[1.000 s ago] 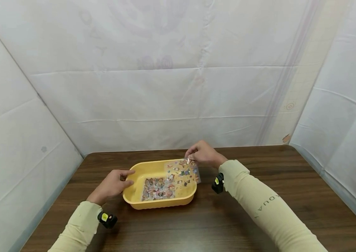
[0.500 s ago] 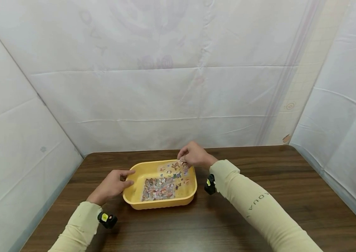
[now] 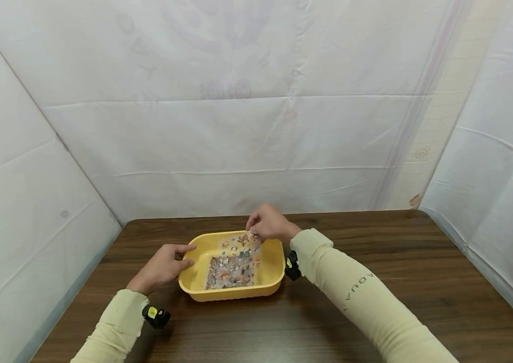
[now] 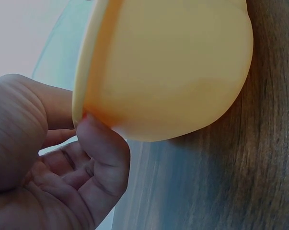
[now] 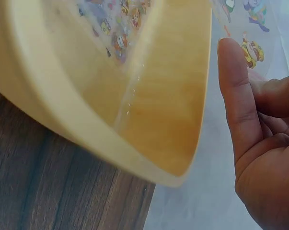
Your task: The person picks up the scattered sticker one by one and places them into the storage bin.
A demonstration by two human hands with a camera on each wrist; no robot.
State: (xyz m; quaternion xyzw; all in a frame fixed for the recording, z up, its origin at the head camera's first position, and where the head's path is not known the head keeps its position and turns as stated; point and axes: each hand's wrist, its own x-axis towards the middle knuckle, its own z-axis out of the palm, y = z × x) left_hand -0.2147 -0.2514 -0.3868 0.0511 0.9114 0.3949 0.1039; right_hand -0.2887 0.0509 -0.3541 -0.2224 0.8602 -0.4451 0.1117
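A yellow plastic basin (image 3: 220, 294) stands on the table, its rim pinched at the left end between thumb and fingers of my left hand (image 3: 162, 268). The left wrist view shows that thumb (image 4: 103, 143) against the basin's wall. Above the basin's far side, my right hand (image 3: 269, 223) pinches the upper corner of a clear sticker sheet (image 3: 240, 242) printed with cartoon figures. In the right wrist view the sheet (image 5: 252, 50) hangs from the thumb and fingers. More stickers in clear film (image 3: 226, 276) lie on the basin's floor, partly overlapped by the held sheet.
The dark wood-grain table (image 3: 351, 312) extends around the basin on all sides. White patterned cloth (image 3: 238, 141) hangs behind the table's back edge and along both sides. A black wrist camera (image 3: 156, 316) sits beside the left cuff.
My right hand has moved left with the sticker sheet, from the basin's right end to over its middle. The left hand stays at the rim, and the basin stays in place.
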